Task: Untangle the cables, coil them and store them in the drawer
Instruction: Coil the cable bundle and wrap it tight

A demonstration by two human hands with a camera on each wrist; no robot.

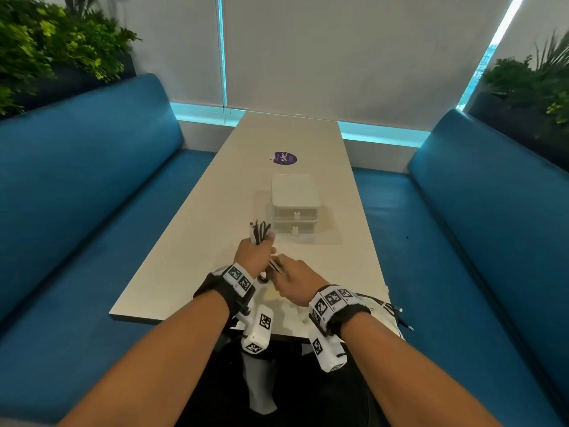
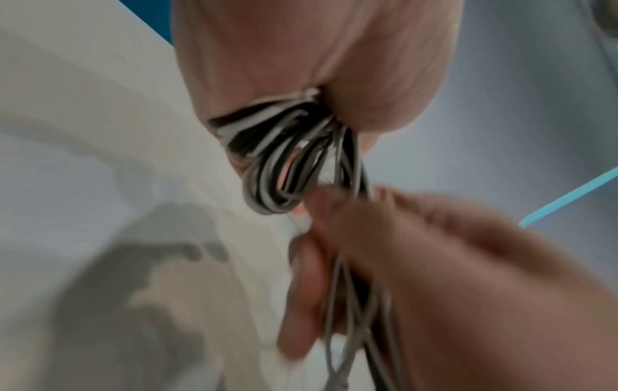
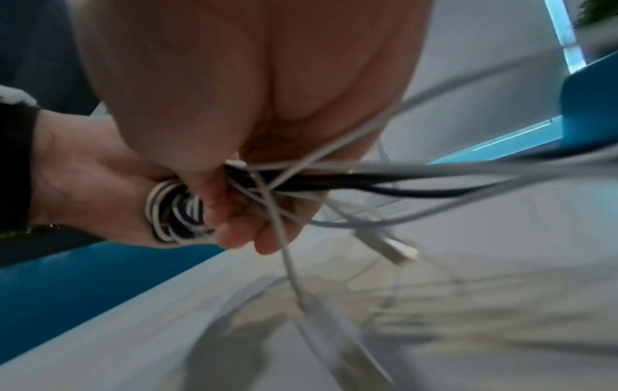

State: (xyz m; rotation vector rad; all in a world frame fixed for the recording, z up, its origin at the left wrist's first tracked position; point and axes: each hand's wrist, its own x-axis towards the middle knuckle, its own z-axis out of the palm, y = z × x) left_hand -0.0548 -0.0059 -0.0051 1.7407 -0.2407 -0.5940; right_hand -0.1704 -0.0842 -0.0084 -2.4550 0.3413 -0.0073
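Left hand: frame centre, fist clamped round cable coil.
Right hand: just right of it, fingers pinching loose strands.
Drawers: above, closed.

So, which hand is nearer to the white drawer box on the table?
Left. The left hand is just before the drawer box, holding coiled cables; the right hand is further back, nearer the person.

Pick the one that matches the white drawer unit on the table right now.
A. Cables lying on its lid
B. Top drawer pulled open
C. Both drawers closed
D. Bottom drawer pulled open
C. In the head view both fronts of the drawer unit sit flush, and the cables are gripped in the left hand.
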